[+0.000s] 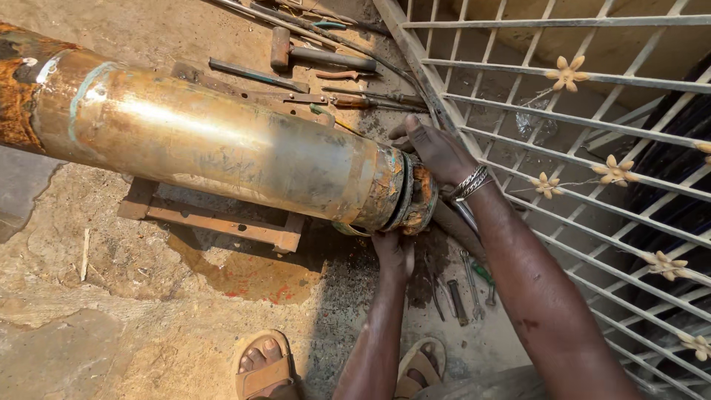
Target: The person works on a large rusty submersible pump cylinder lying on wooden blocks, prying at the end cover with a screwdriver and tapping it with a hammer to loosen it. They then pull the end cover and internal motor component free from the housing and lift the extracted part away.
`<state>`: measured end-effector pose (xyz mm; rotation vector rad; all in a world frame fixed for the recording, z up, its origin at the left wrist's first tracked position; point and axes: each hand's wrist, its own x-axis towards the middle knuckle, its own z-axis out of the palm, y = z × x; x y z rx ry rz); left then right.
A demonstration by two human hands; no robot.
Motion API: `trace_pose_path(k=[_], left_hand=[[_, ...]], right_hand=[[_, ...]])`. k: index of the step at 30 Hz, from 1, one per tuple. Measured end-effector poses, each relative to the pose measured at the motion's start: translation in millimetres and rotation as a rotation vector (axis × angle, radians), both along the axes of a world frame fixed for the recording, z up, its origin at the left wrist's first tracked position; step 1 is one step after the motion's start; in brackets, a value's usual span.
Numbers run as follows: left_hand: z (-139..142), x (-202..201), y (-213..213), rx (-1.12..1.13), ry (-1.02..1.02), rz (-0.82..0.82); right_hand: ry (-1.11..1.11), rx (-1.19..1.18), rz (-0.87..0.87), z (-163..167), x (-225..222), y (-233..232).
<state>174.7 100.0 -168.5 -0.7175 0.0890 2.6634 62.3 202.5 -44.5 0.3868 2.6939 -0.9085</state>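
A long rusty metal cylinder (215, 141) lies across a low metal stand (222, 222) on the ground. Its near end carries a corroded orange flange (415, 200). My right hand (437, 148), with metal bangles at the wrist, presses on the top and end of that flange. My left hand (394, 252) reaches up from below and grips the underside of the flange, its fingers partly hidden behind the cylinder's end.
A hammer (315, 55), a screwdriver (370, 100), pliers and rods lie on the dirt behind the cylinder. Wrenches (466, 285) lie near my sandalled feet (263, 367). A white metal grille gate (578, 148) with flower ornaments lies at the right.
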Motion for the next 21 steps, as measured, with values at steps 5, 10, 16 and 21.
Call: trace_pose_path(k=[5, 10, 16, 21], left_hand=[[59, 31, 15, -0.245, -0.027, 0.293], [80, 5, 25, -0.374, -0.226, 0.078], [79, -11, 36, -0.436, -0.297, 0.152], [83, -11, 34, -0.383, -0.251, 0.166]], right_hand=[[-0.341, 0.036, 0.034, -6, -51, 18], [-0.620, -0.221, 0.096, -19, -57, -3], [-0.790, -0.182, 0.021, -4, -59, -15], [-0.767, -0.059, -0.197, 5, -52, -25]])
